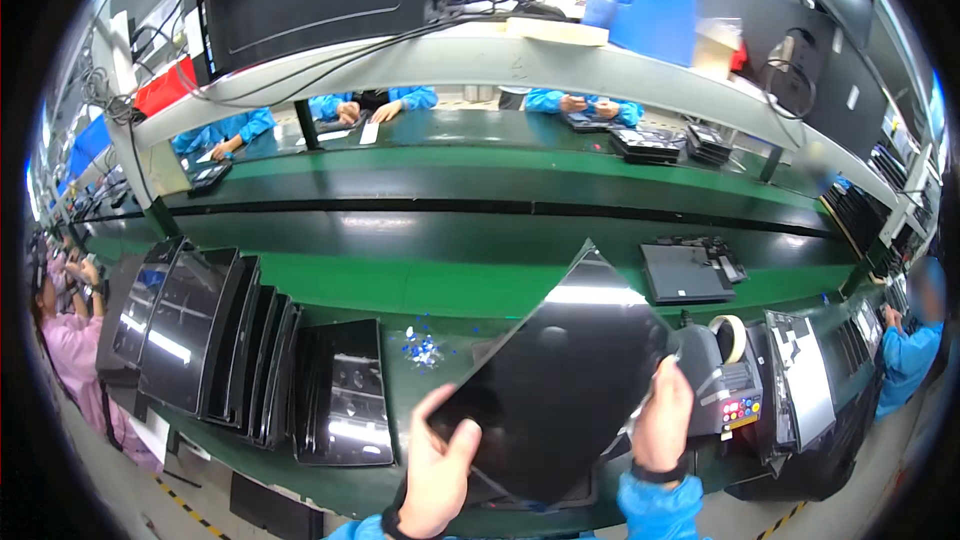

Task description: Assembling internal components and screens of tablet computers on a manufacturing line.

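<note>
A glossy black screen panel [560,370] is held up over the green bench, turned so one corner points away from me. My left hand [438,465] grips its left corner, thumb on the front face and the other fingers mostly behind. At the right edge, my right hand [663,415] is closed on the panel, its fingertips near the upper right corner. Part of another dark flat thing shows on the bench beneath the panel. Just right of my right hand stands a tape dispenser [728,380] with a pale roll and coloured buttons.
Leaning black panels [215,340] crowd the left, beside a flat stack of panels [343,392]. Blue and white scraps [422,348] lie near the middle. A grey device part [688,270] sits farther back; silvery panels [803,375] stand right. A shelf [450,65] crosses above; co-workers sit beyond.
</note>
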`<state>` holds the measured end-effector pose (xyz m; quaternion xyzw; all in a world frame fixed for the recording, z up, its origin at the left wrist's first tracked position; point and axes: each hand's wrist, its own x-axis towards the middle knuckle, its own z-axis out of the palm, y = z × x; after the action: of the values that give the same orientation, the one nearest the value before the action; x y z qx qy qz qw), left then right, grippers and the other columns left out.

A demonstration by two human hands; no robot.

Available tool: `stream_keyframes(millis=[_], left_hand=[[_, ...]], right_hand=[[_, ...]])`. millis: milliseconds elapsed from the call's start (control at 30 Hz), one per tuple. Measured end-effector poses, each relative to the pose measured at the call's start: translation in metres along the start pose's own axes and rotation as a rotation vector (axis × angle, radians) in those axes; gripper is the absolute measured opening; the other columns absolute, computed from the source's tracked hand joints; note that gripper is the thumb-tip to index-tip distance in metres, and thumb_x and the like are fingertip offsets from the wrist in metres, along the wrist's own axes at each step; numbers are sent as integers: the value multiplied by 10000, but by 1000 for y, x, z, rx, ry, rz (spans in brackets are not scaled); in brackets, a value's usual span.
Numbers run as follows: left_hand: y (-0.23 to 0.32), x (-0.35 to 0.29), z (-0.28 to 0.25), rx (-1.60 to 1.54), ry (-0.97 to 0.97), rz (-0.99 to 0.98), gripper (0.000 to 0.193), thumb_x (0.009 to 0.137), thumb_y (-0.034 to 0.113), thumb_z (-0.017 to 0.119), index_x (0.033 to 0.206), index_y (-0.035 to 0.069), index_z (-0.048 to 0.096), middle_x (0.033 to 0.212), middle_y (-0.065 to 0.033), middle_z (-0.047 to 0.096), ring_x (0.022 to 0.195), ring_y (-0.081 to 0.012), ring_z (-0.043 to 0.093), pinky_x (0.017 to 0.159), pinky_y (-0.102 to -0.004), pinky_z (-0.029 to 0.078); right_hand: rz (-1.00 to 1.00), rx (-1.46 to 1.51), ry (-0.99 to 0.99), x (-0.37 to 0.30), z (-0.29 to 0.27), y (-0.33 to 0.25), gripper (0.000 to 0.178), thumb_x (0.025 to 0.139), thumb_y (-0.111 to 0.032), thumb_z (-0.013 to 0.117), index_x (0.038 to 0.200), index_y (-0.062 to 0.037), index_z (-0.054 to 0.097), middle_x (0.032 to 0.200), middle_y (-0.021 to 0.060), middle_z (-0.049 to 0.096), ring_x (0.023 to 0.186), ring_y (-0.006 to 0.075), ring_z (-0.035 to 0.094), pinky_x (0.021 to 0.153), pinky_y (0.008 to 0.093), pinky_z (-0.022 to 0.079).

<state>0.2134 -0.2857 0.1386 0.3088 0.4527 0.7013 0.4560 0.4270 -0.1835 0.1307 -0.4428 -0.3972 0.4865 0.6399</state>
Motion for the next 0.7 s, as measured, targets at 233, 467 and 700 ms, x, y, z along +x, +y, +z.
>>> stream_keyframes(millis=[233,467,700], left_hand=[[16,33,-32,354,137,316,398,919,127,510,1298,51,415,1256,-70,442,1135,-172,428,992,-310,331],[13,30,-15,290,40,363,364,938,103,496,1291,76,411,1192,-59,475,1016,-137,494,916,-262,384],[11,17,-4,496,14,294,393,840,32,520,1220,44,423,1182,-61,422,1114,-172,401,1005,-303,294]], right_hand=[[366,-338,-469,-69,-53,-10,228,957,-229,545,910,-15,607,758,91,669,565,101,570,518,233,447],[109,-210,646,-43,-167,19,313,967,-340,503,966,-29,539,770,53,595,510,61,483,441,206,377],[-72,-463,539,-37,-171,27,210,952,-228,555,884,-30,573,730,31,598,585,74,512,520,232,408]])
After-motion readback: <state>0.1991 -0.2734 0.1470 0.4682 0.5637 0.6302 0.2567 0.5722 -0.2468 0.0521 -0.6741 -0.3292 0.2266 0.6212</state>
